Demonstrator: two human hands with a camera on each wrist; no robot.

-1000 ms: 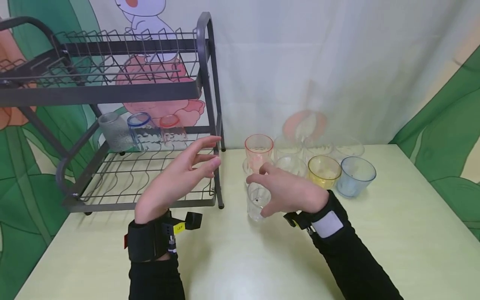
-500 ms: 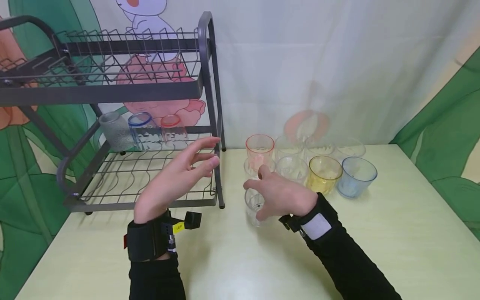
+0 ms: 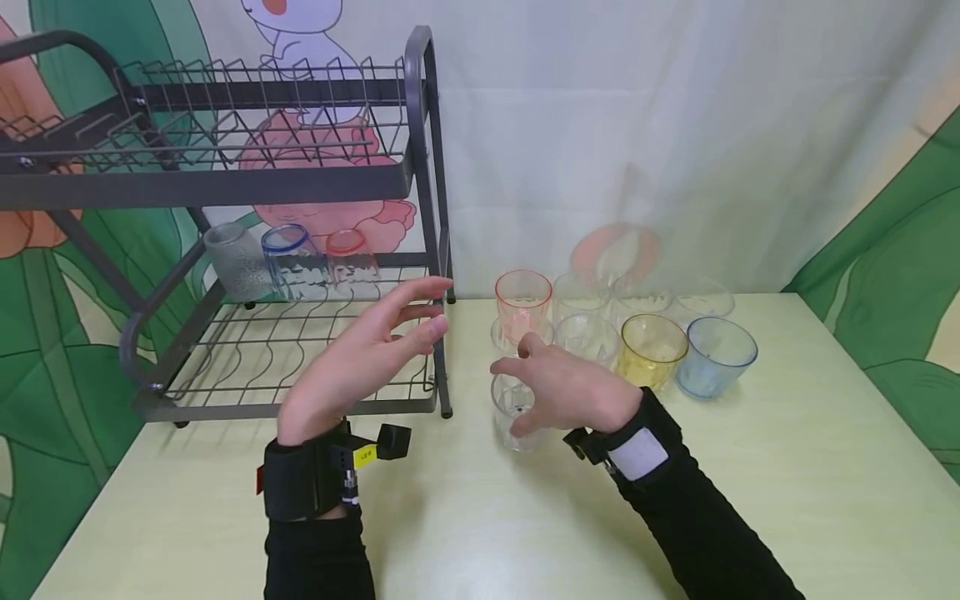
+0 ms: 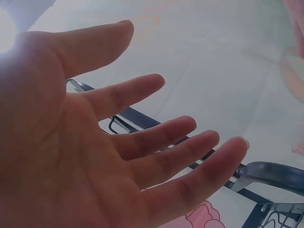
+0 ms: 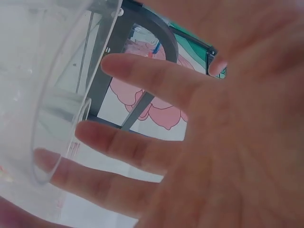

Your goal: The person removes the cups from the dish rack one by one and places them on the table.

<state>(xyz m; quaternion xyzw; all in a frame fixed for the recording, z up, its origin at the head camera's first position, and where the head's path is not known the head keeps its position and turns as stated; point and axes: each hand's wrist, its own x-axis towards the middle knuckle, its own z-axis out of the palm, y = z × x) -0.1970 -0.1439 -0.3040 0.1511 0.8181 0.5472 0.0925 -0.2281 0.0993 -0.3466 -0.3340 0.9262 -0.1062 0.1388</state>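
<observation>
Right hand (image 3: 573,390) holds a clear, colourless glass tumbler (image 3: 512,402), thumb and fingers wide around it. Tumbler is right of the front right corner of the dark metal two-tier rack (image 3: 300,411); can't tell if its base touches the pale table (image 3: 465,525). Left hand (image 3: 363,358): fingers spread, near that same corner. Behind tumbler: red-rimmed clear glass cup (image 3: 523,304). Toward table's right edge: yellow glass cup (image 3: 649,357), then blue glass cup (image 3: 711,367).

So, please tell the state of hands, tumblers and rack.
Left hand: open, holding nothing.
Right hand: around nearest colourless glass tumbler, grip unclear.
This tumbler: roughly upright, partly hidden.
Red-rimmed glass tumbler: upright.
Yellow glass tumbler: upright.
Light-blue glass tumbler: upright.
Colourless glass tumblers behind: standing, overlapping.
Dark metal rack: holding three glass tumblers.
</observation>
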